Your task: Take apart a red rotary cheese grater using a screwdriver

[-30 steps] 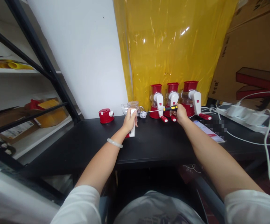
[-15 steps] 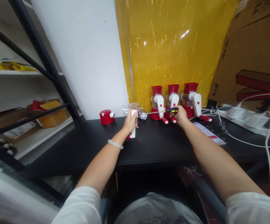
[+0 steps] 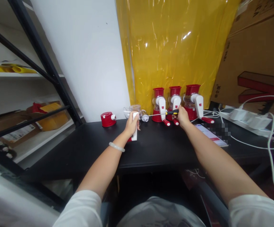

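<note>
My left hand [image 3: 131, 123] is closed around a white crank handle [image 3: 135, 130] with a bit of red at its lower end. My right hand [image 3: 182, 116] grips a screwdriver [image 3: 172, 112] by its black and yellow handle. The thin shaft points left, and its tip reaches the crank handle beside my left fingers. Just behind my left hand are a clear plastic housing [image 3: 135, 108] and a white round fitting [image 3: 145, 117]. Left of them a red base [image 3: 108, 119] with a white knob sits on the black table [image 3: 94, 142].
Three red and white rotary graters [image 3: 158, 105] with cranks stand along the back of the table. A phone [image 3: 210, 135] lies at the right, near a white power strip [image 3: 248, 121] with trailing cables. Black shelving [image 3: 39, 47] rises at the left; a large cardboard box [image 3: 257, 53] leans at the right.
My right hand has turned slightly around the screwdriver's handle. The left hand holds the crank handle as before, and the view has shifted a little.
</note>
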The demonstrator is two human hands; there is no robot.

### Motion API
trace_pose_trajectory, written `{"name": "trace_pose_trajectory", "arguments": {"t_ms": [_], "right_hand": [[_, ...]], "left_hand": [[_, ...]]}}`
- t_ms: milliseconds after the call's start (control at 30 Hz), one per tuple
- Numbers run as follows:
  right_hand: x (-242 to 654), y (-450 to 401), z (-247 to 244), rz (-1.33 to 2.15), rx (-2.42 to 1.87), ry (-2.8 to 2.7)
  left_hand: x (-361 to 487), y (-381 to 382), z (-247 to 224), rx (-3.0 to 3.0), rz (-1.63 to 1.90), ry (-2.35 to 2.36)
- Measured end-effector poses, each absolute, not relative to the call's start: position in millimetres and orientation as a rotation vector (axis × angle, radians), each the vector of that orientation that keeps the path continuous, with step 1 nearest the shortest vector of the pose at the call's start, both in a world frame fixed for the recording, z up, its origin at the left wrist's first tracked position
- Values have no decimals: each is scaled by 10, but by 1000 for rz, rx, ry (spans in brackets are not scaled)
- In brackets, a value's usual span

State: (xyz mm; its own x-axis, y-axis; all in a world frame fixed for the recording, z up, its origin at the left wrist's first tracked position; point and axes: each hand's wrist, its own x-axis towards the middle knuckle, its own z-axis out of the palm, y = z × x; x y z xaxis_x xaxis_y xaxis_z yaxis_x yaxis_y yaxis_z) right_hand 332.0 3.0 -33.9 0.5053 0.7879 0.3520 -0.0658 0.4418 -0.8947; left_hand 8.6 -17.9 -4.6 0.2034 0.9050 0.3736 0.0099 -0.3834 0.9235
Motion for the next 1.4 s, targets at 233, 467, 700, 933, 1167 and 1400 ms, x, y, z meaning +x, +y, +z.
{"name": "trace_pose_trajectory", "arguments": {"t_ms": [233,467,700,933,1167,1400], "right_hand": [[3236,-40,-257,718,-958,-791],[3167,-61,-186,759,-887,-677],[3159,-94,-154,774,-875,-662],[3206,-80,-178,706,-938,-712],[3268,-137,-211,595,-1054,-834],[3202,-120,-127,762,-870,-699]], "left_hand": [[83,-179,-39,1619,1305,870],[88,-182,-26,1607,1299,872],[80,-169,-37,1590,1286,847],[81,-200,-14,1568,1277,841],[73,-223,12,1578,1288,840],[82,-195,-20,1586,1270,825]]}}
